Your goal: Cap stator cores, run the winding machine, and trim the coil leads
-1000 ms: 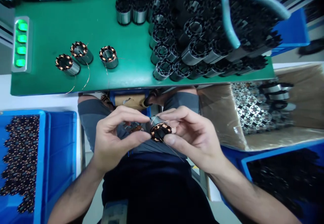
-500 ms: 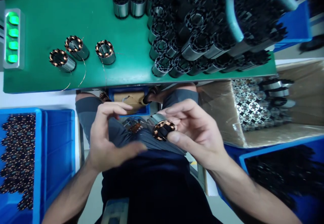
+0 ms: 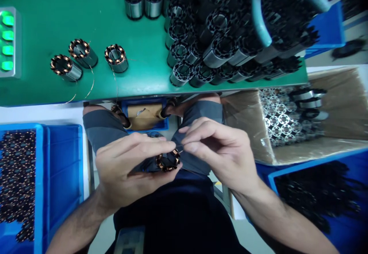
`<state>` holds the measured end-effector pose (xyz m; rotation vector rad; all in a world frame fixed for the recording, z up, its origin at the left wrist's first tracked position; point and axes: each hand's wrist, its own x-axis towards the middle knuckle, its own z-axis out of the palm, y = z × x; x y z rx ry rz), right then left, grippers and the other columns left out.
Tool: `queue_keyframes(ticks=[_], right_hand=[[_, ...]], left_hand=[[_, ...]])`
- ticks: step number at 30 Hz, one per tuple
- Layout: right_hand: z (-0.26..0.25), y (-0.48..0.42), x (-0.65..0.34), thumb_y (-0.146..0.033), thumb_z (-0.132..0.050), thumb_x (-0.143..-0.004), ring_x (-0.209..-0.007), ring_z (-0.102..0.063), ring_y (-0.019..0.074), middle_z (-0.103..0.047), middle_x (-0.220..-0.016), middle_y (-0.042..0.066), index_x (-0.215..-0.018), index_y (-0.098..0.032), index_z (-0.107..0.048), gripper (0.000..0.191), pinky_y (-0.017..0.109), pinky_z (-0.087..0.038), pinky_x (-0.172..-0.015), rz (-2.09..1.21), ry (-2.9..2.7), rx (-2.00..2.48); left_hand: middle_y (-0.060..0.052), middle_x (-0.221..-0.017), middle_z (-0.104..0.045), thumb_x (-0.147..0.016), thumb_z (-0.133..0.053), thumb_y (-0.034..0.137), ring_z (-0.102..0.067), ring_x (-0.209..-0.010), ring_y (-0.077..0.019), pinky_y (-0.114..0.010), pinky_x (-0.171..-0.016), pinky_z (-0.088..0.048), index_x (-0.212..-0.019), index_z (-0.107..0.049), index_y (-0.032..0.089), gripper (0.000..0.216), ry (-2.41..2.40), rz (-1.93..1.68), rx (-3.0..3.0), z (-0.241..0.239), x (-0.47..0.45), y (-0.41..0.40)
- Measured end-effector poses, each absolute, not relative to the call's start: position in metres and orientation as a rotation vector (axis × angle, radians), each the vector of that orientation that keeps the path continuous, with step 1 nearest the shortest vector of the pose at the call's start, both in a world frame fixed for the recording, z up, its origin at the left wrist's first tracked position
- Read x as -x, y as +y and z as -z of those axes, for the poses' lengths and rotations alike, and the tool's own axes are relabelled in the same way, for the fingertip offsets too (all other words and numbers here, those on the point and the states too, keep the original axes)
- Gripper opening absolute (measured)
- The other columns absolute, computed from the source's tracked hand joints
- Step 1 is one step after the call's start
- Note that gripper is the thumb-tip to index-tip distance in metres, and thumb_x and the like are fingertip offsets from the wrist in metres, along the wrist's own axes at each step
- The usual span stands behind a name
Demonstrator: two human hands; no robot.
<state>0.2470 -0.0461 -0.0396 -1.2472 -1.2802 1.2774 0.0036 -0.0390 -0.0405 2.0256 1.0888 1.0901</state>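
Observation:
Over my lap, my left hand (image 3: 135,166) is wrapped round a wound motor stator (image 3: 168,160), with its ring of copper coils turned up toward me. Its metal side is mostly hidden by my fingers. Just right of it, my right hand (image 3: 220,146) has thumb and forefinger pinched at a thin copper wire (image 3: 181,151) running from the stator's rim. On the green bench three more copper-wound stators stand at the left: one (image 3: 66,68), a second (image 3: 83,53) and a third (image 3: 116,58). Fine wire ends trail from them toward the bench edge.
Many unwound stators (image 3: 182,73) crowd the right of the green bench (image 3: 138,62). A cardboard box (image 3: 244,112) of metal rings stands to the right, above a blue bin (image 3: 270,181) of black parts. A blue crate (image 3: 40,177) of copper-wound parts is at left.
The stator has passed from my right hand to my left, moving slightly left and down. My left hand has closed round it; my right fingers now pinch its wire.

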Motion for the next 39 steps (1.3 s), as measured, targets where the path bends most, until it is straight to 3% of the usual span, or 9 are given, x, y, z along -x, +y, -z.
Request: queue_keyframes(ticks=[4,7,16,21,24,27,30,33,39], right_hand=[[0.044,-0.050,-0.246,-0.047,-0.093,-0.110,-0.084,-0.071,0.0202,-0.073,-0.085,-0.001,-0.096,-0.033,-0.089,0.020,0.043,-0.072,-0.103,-1.137,-0.971,1.302],[0.045,-0.056,-0.240,-0.042,-0.103,-0.100,-0.091,-0.076,0.0255,-0.081,-0.093,0.002,-0.112,-0.037,-0.094,0.016,0.048,-0.072,-0.106,-1.051,-1.208,1.276],[0.042,-0.056,-0.233,-0.023,-0.094,-0.106,-0.091,-0.081,0.0253,-0.088,-0.094,0.002,-0.107,-0.034,-0.092,0.011,0.051,-0.068,-0.110,-1.044,-1.447,1.155],[0.040,-0.061,-0.217,-0.040,-0.094,-0.108,-0.087,-0.078,0.0219,-0.083,-0.091,0.003,-0.096,-0.030,-0.086,0.018,0.039,-0.070,-0.087,-1.216,-1.098,1.252],[0.045,-0.067,-0.203,-0.048,-0.100,-0.103,-0.079,-0.078,0.0177,-0.084,-0.089,0.001,-0.108,-0.029,-0.091,0.022,0.031,-0.069,-0.075,-1.504,-0.843,1.215],[0.052,-0.072,-0.194,-0.049,-0.104,-0.099,-0.090,-0.084,0.0199,-0.091,-0.102,0.002,-0.122,-0.033,-0.096,0.029,0.034,-0.074,-0.087,-1.612,-0.732,1.197],[0.058,-0.075,-0.194,-0.045,-0.104,-0.099,-0.101,-0.086,0.0205,-0.093,-0.109,0.002,-0.109,-0.035,-0.099,0.015,0.034,-0.073,-0.095,-1.544,-0.703,1.231],[0.059,-0.073,-0.201,-0.036,-0.103,-0.101,-0.098,-0.085,0.0173,-0.092,-0.103,0.000,-0.102,-0.035,-0.098,0.005,0.029,-0.070,-0.093,-1.529,-0.761,1.196],[0.044,-0.047,-0.231,-0.028,-0.101,-0.101,-0.093,-0.079,0.0180,-0.082,-0.100,0.002,-0.102,-0.030,-0.093,0.008,0.031,-0.067,-0.086,-1.428,-1.241,1.181]], left_hand=[[0.006,-0.104,-0.090,-0.089,-0.110,0.038,-0.082,-0.082,-0.0154,-0.032,-0.077,-0.072,-0.118,-0.087,0.035,0.037,1.328,-1.116,-1.940,0.036,-0.003,-0.041],[0.005,-0.100,-0.089,-0.088,-0.111,0.042,-0.079,-0.079,-0.0157,-0.033,-0.071,-0.067,-0.117,-0.088,0.033,0.038,1.364,-1.161,-1.925,0.035,-0.002,-0.040],[0.000,-0.115,-0.087,-0.098,-0.105,0.034,-0.081,-0.101,-0.0196,-0.034,-0.093,-0.072,-0.128,-0.079,0.030,0.039,1.255,-1.092,-1.945,0.034,-0.006,-0.040],[-0.009,-0.120,-0.075,-0.109,-0.081,0.030,-0.075,-0.114,-0.0260,-0.042,-0.100,-0.069,-0.128,-0.065,0.025,0.026,1.178,-1.072,-1.927,0.040,-0.017,-0.037],[-0.008,-0.112,-0.074,-0.108,-0.084,0.035,-0.075,-0.110,-0.0258,-0.039,-0.093,-0.069,-0.122,-0.063,0.026,0.027,1.198,-1.150,-2.015,0.046,-0.020,-0.037],[-0.009,-0.106,-0.076,-0.106,-0.088,0.043,-0.077,-0.105,-0.0270,-0.038,-0.087,-0.067,-0.108,-0.064,0.025,0.029,1.264,-1.091,-2.089,0.055,-0.020,-0.039],[-0.011,-0.112,-0.077,-0.106,-0.085,0.038,-0.076,-0.103,-0.0268,-0.039,-0.089,-0.066,-0.115,-0.069,0.024,0.023,1.264,-1.052,-2.223,0.063,-0.018,-0.041],[-0.010,-0.117,-0.074,-0.106,-0.080,0.030,-0.072,-0.103,-0.0249,-0.035,-0.085,-0.064,-0.131,-0.067,0.025,0.028,1.243,-1.079,-2.325,0.067,-0.017,-0.044],[-0.007,-0.116,-0.064,-0.101,-0.079,0.017,-0.070,-0.098,-0.0188,-0.028,-0.081,-0.062,-0.125,-0.074,0.027,0.027,1.141,-1.026,-2.151,0.052,-0.013,-0.042]])
